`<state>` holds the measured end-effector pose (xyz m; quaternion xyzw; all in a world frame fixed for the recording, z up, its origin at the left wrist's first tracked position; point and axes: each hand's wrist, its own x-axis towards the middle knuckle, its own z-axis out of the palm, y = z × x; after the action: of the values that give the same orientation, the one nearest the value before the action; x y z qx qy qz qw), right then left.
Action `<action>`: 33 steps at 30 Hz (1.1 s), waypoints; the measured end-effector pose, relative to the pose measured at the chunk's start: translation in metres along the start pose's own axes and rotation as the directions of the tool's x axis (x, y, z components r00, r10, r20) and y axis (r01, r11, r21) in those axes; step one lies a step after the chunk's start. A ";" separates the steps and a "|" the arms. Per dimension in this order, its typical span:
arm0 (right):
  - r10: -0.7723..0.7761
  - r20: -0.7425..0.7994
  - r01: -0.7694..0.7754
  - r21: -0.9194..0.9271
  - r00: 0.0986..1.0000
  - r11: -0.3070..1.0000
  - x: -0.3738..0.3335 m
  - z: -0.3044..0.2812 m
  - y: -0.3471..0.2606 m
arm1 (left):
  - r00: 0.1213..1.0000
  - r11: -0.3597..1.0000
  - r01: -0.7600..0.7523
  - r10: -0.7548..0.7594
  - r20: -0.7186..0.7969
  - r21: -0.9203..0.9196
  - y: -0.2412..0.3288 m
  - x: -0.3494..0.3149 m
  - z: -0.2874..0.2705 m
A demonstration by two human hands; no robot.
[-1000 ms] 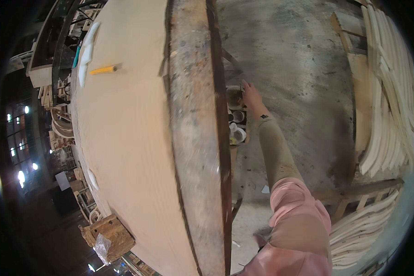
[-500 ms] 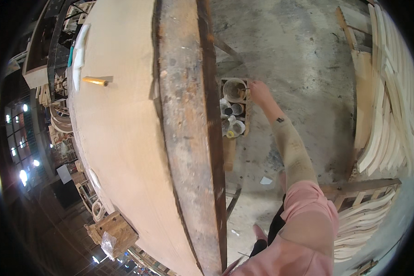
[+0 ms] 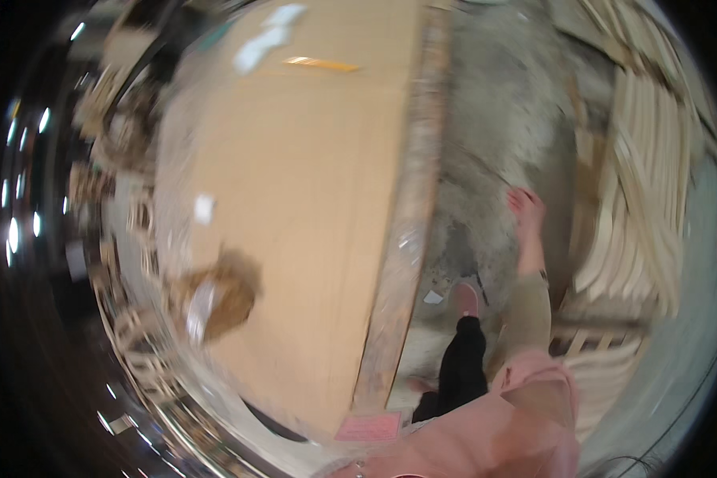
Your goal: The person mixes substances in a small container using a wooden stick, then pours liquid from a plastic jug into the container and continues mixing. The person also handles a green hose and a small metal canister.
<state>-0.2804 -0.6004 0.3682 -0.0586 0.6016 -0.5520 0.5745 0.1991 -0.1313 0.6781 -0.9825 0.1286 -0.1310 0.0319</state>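
Observation:
My right hand (image 3: 526, 213) is out over the concrete floor, to the right of the workbench. Its fingers are closed at the tip of a thin, dark, stick-like tool (image 3: 486, 166) that slants up toward the bench; motion blur hides its exact kind. On the pale wooden bench board (image 3: 311, 183) lie a yellow-orange tube-like piece (image 3: 320, 64) and crumpled white material (image 3: 269, 37) at the far end. My left hand does not show.
A scuffed beam (image 3: 410, 191) edges the bench. A brown block-like object with clear plastic (image 3: 223, 303) sits at its left. Stacked curved wooden pieces (image 3: 633, 191) stand at the right. A pink sheet (image 3: 369, 427) lies near me, and a white scrap (image 3: 432, 297) on the floor.
My right hand has left the crate of pots and bottles and come back to the right. The view has swung, and that crate no longer shows.

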 end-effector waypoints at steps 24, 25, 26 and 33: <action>0.097 0.031 -0.091 -0.154 0.995 0.984 -0.412 -0.206 0.036 | 0.962 0.148 0.036 0.262 0.074 -0.988 -0.277 -0.014 0.062; 0.102 -0.057 -0.112 -0.227 0.993 0.967 -0.429 -0.187 0.053 | 0.944 -0.108 0.193 0.293 0.154 -0.975 -0.262 0.002 0.060; 0.114 0.003 -0.111 -0.214 0.993 0.970 -0.433 -0.191 0.057 | 0.911 -0.382 0.370 0.328 0.249 -0.847 -0.237 0.013 0.067; 0.176 0.045 -0.160 -0.255 0.983 0.954 -0.419 -0.244 0.163 | 0.767 -0.008 0.543 0.412 0.492 -0.839 -0.139 0.030 0.091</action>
<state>-0.2331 -0.0968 0.4457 -0.0977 0.6496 -0.4185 0.6271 0.2847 -0.0022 0.6115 -0.6810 0.1092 0.3397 -0.6395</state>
